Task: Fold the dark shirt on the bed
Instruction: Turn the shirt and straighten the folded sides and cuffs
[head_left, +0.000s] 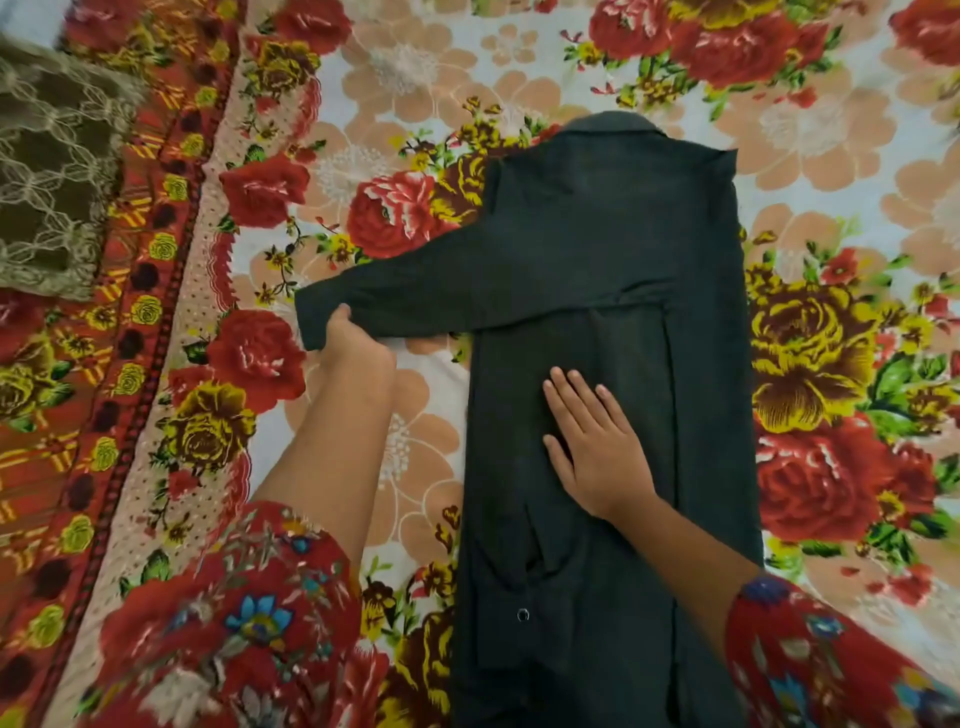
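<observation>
Home bedroom: floral bedsheet (415, 78) spread under left hand (353, 343) and right hand (597, 441), olive patterned pillow (47, 171) far left of them.

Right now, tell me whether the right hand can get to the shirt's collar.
Probably yes: the right hand lies flat and empty on the shirt, and only bare cloth lies between it and the collar.

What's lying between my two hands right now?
In the head view, between the left hand and right hand: a strip of floral bedsheet and the edge of the dark shirt.
</observation>
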